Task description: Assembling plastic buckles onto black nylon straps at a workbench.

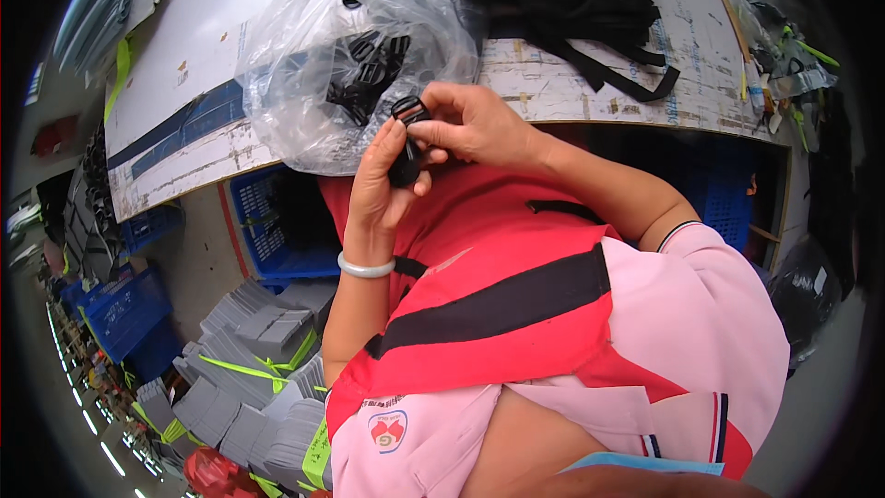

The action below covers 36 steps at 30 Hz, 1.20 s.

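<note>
My left hand (380, 180) and my right hand (481, 127) meet at the front edge of the table. Between the fingertips of both is a small black plastic buckle (408, 109), its slots facing up. A dark piece, perhaps webbing, shows below it inside my left fingers; its exact shape is partly hidden. The right thumb and forefinger pinch the buckle from its right side. Just beyond my hands lies a crumpled clear plastic bag (277, 83), spread open, with several loose black buckles (369, 69) in it.
Black webbing straps (581, 0) are heaped on the worn white table (544, 83), some ends trailing toward me. Blue crates (263, 231) stand under it. Bundles of grey pieces (249, 332) tied with yellow-green strips are stacked at the lower left. A black plastic bag (804, 290) sits at right.
</note>
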{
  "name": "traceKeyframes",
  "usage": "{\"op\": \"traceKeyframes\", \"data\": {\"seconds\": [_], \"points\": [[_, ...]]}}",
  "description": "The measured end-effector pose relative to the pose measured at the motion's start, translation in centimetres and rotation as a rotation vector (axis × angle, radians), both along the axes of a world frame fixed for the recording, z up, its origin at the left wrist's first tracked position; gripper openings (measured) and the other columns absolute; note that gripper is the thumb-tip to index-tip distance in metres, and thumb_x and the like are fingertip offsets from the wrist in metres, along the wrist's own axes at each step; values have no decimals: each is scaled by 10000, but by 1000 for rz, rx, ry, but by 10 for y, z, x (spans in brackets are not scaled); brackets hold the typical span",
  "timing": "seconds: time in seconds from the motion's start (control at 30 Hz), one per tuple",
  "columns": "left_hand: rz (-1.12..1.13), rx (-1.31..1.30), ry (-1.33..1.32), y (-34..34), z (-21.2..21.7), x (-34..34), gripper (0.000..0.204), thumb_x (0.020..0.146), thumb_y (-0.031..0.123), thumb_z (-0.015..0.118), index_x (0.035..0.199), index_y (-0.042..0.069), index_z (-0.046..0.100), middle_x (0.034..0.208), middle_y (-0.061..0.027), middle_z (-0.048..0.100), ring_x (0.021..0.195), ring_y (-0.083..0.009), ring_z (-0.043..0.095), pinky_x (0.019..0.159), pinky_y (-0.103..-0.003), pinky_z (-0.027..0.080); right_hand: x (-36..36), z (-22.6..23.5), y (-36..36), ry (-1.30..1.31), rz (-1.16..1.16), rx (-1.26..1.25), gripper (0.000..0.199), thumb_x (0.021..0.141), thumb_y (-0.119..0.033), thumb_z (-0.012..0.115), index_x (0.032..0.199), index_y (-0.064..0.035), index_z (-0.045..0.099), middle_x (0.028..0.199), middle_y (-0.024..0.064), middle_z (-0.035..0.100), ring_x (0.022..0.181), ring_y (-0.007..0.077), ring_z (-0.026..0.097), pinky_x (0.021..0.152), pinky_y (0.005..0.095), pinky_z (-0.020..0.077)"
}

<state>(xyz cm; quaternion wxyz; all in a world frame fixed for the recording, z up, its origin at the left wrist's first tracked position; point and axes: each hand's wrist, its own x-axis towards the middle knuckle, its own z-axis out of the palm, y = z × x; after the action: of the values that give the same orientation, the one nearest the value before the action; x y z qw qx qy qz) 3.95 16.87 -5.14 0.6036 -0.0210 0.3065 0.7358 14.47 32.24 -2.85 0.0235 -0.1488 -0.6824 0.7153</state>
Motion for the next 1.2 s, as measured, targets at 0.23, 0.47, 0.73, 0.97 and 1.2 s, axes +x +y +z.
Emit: {"op": "traceKeyframes", "data": {"seconds": [0.23,0.47,0.73,0.97,1.2], "points": [[-32,116,-62,-8,-2,7,221,986,189,515,1115,14,554,897,-101,604,844,-244,635,498,-278,554,17,28,49,28,-28,156,131,904,-140,649,982,-36,665,805,-19,631,744,44,562,666,202,460],[-38,39,-74,-10,11,17,212,996,193,476,1078,0,511,1006,-108,497,956,-244,526,585,-317,562,3,-7,212,-30,-709,1104,209,899,-217,633,1069,-103,676,833,61,684,758,142,649,725,267,512],[-52,102,-140,-8,28,23,135,970,157,541,1002,26,547,851,-67,534,697,-141,495,419,-205,390,-26,-25,231,-199,-464,1357,286,899,-354,632,1005,-94,687,852,117,692,767,252,677,716,320,522],[185,-217,442,-15,35,13,186,934,132,611,989,-44,638,724,-82,614,532,-119,537,427,-225,409,11,66,99,232,-268,284,337,890,-138,665,1197,-19,590,835,-2,627,782,67,593,730,190,466],[304,-214,626,-18,29,13,158,905,87,651,997,-40,662,711,-75,637,522,-96,554,446,-196,403,20,36,-10,-80,12,-225,159,921,-136,632,985,9,647,763,-15,625,703,21,550,620,172,444]]}}
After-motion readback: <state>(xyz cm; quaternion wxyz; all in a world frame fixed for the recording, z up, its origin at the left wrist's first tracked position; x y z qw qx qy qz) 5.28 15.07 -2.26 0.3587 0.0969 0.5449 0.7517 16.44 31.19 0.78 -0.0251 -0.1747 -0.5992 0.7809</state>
